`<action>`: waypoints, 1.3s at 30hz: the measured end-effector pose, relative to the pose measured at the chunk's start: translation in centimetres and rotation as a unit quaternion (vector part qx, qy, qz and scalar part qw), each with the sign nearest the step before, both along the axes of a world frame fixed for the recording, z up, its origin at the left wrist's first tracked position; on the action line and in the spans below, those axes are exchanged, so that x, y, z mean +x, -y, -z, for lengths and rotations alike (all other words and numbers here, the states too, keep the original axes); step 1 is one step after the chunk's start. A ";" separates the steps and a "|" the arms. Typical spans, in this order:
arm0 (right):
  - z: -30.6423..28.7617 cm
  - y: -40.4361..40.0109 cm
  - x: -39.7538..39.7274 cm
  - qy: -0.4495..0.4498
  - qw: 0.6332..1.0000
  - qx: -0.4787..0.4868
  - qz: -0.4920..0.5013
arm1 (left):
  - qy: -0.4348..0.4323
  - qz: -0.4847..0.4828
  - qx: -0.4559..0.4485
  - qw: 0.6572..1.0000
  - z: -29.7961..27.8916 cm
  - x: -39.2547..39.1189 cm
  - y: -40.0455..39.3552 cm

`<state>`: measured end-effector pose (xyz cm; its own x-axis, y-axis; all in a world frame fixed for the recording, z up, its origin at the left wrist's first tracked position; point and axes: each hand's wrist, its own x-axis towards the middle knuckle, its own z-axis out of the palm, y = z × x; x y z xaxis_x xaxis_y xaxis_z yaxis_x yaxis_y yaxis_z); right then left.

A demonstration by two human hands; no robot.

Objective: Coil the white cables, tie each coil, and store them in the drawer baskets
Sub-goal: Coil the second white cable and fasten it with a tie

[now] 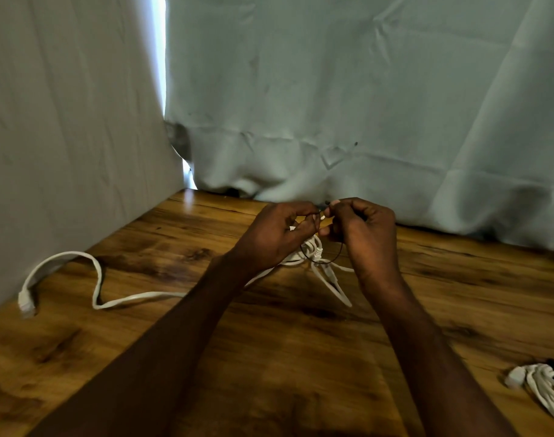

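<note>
A small coil of white cable lies on the wooden table under my hands. A thin black tie loops round it. My left hand and my right hand meet above the coil, each pinching an end of the tie between thumb and fingers. A loose flat white cable snakes across the table to the left and ends in a clear plug. Another white coil, bound with a black tie, lies at the right edge. No drawer baskets are in view.
The wooden table is enclosed by a pale cloth backdrop behind and a cloth wall on the left, which meet at the far left corner.
</note>
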<state>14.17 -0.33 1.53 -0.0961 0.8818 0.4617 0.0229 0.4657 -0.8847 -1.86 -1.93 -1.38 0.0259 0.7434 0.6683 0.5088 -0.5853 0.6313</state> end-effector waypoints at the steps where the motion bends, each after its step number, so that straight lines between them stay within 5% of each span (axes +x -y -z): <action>1: 0.0 0.0 0.0 0.002 1.000 0.000 0.000 | 0.000 -0.001 0.000 1.000 0.0 0.0 0.0; 16: 0.3 -0.1 -0.1 0.100 0.995 -0.004 -0.005 | 0.018 0.008 -0.002 1.000 -0.3 0.2 0.3; 20: -0.1 -0.3 0.2 -0.008 0.994 -0.078 -0.071 | 0.041 0.013 -0.030 0.999 -0.2 0.3 0.2; 28: -0.1 -0.9 0.8 -0.004 0.987 -0.124 -0.107 | 0.018 0.025 -0.048 0.998 -0.7 0.7 0.7; 39: 0.8 -0.6 -0.6 -0.108 0.989 -0.096 -0.039 | 0.230 0.102 -0.163 0.954 -0.8 1.6 0.5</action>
